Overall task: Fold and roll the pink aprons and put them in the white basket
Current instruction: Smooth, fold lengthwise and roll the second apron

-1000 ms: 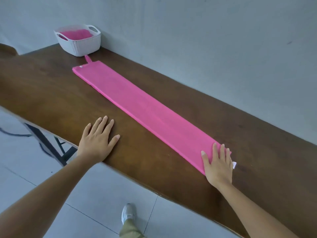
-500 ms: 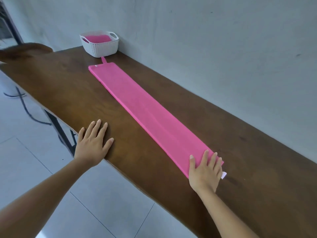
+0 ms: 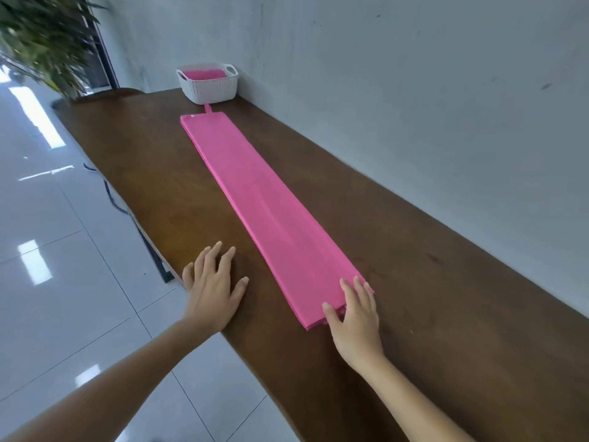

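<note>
So the pink apron [image 3: 271, 212] is already folded into one long narrow strip lying flat on the wooden table [image 3: 446, 298]. Its long axis runs diagonally from the lower middle of the frame up toward the white basket [image 3: 210, 90] at the upper centre. The far end, with its little hanging loop [image 3: 207, 108], stops just short of the basket without touching it. There's already some pink fabric [image 3: 200, 74] sitting in there.

The right hand [image 3: 357, 320] is the one that matters. It rests on the near end of the strip, fingers fairly straight and laid over the corner, thumb along the short edge. It isn't really clamping anything, more pressing down. The left hand [image 3: 212, 282] is spread flat on bare table to the left of the strip, near it but not touching, holding nothing.

My read is that folding is done and rolling is next. The whole strip stretches away from the right hand toward the basket, so the roll would start at that near short edge and travel up the frame. The left hand needs to slide over first, or the roll will probably go crooked.
</note>
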Available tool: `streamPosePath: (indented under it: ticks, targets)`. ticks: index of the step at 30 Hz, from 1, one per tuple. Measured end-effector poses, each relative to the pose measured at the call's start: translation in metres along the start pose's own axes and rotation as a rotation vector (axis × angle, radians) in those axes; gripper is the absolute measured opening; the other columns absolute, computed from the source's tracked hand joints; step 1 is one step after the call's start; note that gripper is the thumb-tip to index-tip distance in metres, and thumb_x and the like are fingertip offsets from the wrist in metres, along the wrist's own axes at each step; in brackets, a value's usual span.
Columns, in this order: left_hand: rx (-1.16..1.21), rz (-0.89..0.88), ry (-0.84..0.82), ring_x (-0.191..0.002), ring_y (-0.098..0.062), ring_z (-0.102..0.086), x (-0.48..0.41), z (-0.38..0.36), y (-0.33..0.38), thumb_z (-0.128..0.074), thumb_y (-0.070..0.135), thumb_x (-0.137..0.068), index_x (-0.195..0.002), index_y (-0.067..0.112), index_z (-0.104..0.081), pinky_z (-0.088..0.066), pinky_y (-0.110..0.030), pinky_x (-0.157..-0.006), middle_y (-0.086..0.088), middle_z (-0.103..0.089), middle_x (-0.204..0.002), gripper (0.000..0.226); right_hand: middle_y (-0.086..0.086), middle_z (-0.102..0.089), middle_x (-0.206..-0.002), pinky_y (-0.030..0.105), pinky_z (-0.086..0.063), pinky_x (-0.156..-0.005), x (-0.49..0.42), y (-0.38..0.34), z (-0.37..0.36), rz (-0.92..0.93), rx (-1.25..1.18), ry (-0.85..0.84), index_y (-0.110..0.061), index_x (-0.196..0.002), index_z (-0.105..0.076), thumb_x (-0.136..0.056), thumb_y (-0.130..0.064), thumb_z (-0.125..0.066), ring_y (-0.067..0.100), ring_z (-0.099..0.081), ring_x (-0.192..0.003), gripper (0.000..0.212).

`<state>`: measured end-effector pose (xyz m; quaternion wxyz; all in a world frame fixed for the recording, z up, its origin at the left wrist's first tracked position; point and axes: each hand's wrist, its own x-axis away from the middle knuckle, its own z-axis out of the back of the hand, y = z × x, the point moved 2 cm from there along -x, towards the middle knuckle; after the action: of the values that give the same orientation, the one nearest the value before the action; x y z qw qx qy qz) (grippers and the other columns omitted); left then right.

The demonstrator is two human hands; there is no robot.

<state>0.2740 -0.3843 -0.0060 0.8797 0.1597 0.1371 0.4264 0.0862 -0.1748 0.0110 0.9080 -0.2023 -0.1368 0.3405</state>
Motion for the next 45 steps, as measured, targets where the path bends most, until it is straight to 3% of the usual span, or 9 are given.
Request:
streamPosePath:
  ticks: [7,11,16,21,27,34,36,40,45]
  targets:
    - [0.049,-0.217,-0.085,-0.144,-0.017,-0.023,0.040,-0.015,0.107,-0.040,0.062,-0.100,-0.148,0.035,-0.036,-0.012,-0.043,-0.120,0.011,-0.032,-0.150,0.055,-0.008,-0.024,-0.163,0.039,-0.026,-0.122,0.015,0.056,0.027,0.105,-0.169,0.014,-0.026,-0.149,-0.043,-0.099,-0.035,-0.060,0.011,-0.015,-0.150,0.054]
    - [-0.004,-0.266,-0.136,-0.129,-0.015,-0.033,0.048,-0.026,0.139,-0.042,0.061,-0.099,-0.137,0.035,-0.045,-0.018,-0.040,-0.115,0.014,-0.043,-0.134,0.046,-0.004,-0.026,-0.163,0.037,-0.018,-0.122,0.017,0.069,0.031,0.115,-0.151,0.038,-0.024,-0.144,-0.048,-0.097,-0.031,-0.065,0.015,-0.009,-0.152,0.051]
    - [0.058,-0.262,-0.110,-0.113,-0.009,-0.044,0.046,-0.034,0.161,-0.059,0.049,-0.096,-0.119,0.032,-0.055,-0.031,-0.029,-0.106,0.015,-0.051,-0.119,0.028,0.001,-0.024,-0.164,0.038,-0.016,-0.121,0.016,0.075,0.033,0.104,-0.171,0.040,-0.028,-0.121,-0.058,-0.093,-0.032,-0.069,0.020,-0.007,-0.153,0.029]
    - [0.080,-0.265,-0.080,-0.099,-0.007,-0.053,0.043,-0.036,0.160,-0.066,0.035,-0.093,-0.106,0.030,-0.061,-0.042,-0.022,-0.093,0.015,-0.058,-0.106,0.015,-0.003,-0.014,-0.167,0.047,-0.015,-0.122,0.012,0.065,0.034,0.075,-0.221,0.012,-0.034,-0.107,-0.055,-0.094,-0.043,-0.065,0.019,0.000,-0.154,0.019]
    - [0.057,-0.261,-0.019,-0.097,-0.007,-0.057,0.055,-0.041,0.157,-0.063,0.026,-0.093,-0.103,0.026,-0.065,-0.045,-0.022,-0.092,0.013,-0.062,-0.103,0.011,-0.011,-0.004,-0.168,0.051,-0.009,-0.123,0.003,0.055,0.035,0.189,-0.349,-0.077,-0.044,-0.117,-0.063,-0.093,-0.065,-0.052,0.012,0.010,-0.153,0.034]
    - [0.139,-0.217,-0.049,-0.094,-0.005,-0.051,0.067,-0.035,0.149,-0.057,0.029,-0.095,-0.099,0.028,-0.060,-0.034,-0.016,-0.090,0.015,-0.058,-0.097,0.005,-0.011,-0.005,-0.168,0.044,-0.005,-0.122,0.002,0.056,0.025,0.407,-0.050,-0.063,-0.044,-0.135,-0.053,-0.099,-0.051,-0.054,0.013,0.011,-0.154,0.037]
    - [0.183,-0.196,-0.089,-0.092,-0.006,-0.050,0.070,-0.032,0.143,-0.057,0.029,-0.094,-0.096,0.027,-0.059,-0.033,-0.016,-0.089,0.014,-0.057,-0.094,0.004,-0.010,-0.013,-0.167,0.042,-0.010,-0.121,0.007,0.055,0.020,0.480,0.000,-0.006,-0.039,-0.134,-0.056,-0.099,-0.043,-0.057,0.014,0.003,-0.154,0.035]
    - [0.200,-0.171,-0.152,-0.090,-0.008,-0.051,0.076,-0.028,0.132,-0.056,0.030,-0.092,-0.091,0.024,-0.059,-0.039,-0.028,-0.091,0.011,-0.059,-0.092,0.007,0.000,-0.053,-0.139,0.046,-0.050,-0.105,0.015,0.050,0.013,0.603,0.088,0.164,-0.028,-0.115,-0.070,-0.084,-0.025,-0.081,0.021,-0.045,-0.135,0.033]
    - [0.177,-0.145,-0.173,-0.091,-0.006,-0.050,0.087,-0.023,0.124,-0.056,0.032,-0.094,-0.091,0.028,-0.055,-0.038,-0.024,-0.092,0.014,-0.057,-0.093,0.005,-0.005,-0.063,-0.111,0.034,-0.056,-0.092,0.020,0.044,0.009,0.717,0.119,0.246,-0.024,-0.106,-0.073,-0.077,-0.024,-0.086,0.015,-0.058,-0.107,0.031]
